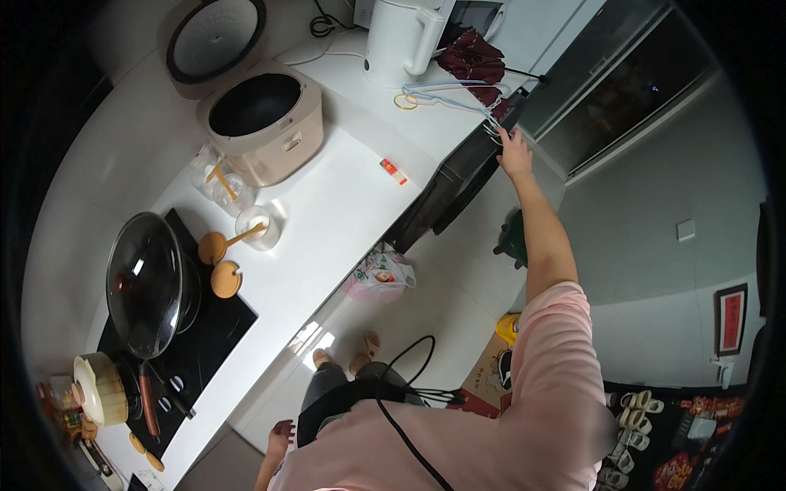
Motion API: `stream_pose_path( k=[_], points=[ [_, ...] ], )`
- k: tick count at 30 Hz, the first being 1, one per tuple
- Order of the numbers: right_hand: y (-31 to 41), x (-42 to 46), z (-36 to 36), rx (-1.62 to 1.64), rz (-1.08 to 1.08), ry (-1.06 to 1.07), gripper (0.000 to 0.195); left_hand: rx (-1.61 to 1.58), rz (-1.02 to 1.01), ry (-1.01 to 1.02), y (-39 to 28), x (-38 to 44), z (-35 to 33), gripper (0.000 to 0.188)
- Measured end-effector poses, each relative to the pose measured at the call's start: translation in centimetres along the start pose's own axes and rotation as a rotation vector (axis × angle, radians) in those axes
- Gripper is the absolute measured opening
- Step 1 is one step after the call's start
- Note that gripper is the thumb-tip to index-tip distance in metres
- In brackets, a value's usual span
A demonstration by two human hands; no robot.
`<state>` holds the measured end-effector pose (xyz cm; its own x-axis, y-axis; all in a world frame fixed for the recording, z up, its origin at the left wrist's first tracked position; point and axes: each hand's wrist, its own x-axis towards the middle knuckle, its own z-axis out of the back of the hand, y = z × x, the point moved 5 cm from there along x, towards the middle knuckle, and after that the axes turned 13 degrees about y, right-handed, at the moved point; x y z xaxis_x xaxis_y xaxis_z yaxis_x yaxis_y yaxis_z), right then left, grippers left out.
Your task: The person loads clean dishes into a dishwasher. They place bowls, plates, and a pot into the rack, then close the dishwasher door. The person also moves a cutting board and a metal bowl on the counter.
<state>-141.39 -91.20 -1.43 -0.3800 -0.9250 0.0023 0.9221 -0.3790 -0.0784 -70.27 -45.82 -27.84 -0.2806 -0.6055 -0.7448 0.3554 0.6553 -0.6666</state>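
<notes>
My right hand point(516, 154) reaches out to the counter's far corner, its fingers at the hooked ends of several light-blue clothes hangers point(451, 98). Whether the fingers grip the hooks is hard to tell. The hangers lie on the white counter, their hooks jutting past its edge beside a yellow ring point(405, 102). Behind them lies a dark red folded umbrella point(473, 58), and a white electric kettle point(396, 46) stands to their left. Low beside my hip, my left hand point(281, 434) hangs with loosely bent fingers and nothing in it.
Along the counter stand an open rice cooker point(279, 141), a glass jar point(258, 230) with a wooden spoon, a lidded wok point(147, 285) and a cream pot point(101, 393). A red packet point(393, 172) lies nearby. A plastic bag point(381, 276) and green stool point(513, 239) are on the floor.
</notes>
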Motion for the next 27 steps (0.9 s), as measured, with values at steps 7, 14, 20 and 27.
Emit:
stream_pose_path(
  k=[7,14,20,27],
  points=[
    [-2.7,7.0,-4.4,0.068,0.045,-0.010,0.030,-0.044,0.142,0.054,-2.2,2.1,-1.7,0.024],
    [-4.1,6.9,3.3,0.157,0.150,-0.403,0.018,0.364,0.022,0.138,-9.8,5.3,-2.1,0.031],
    [-6.5,3.5,11.5,0.167,0.061,-0.568,0.028,0.782,-0.207,0.139,-8.9,9.4,-0.9,0.025],
    [-17.3,-6.1,16.4,0.108,-0.124,-0.387,0.021,1.197,-0.338,0.146,-19.9,13.8,-4.8,0.020]
  ],
)
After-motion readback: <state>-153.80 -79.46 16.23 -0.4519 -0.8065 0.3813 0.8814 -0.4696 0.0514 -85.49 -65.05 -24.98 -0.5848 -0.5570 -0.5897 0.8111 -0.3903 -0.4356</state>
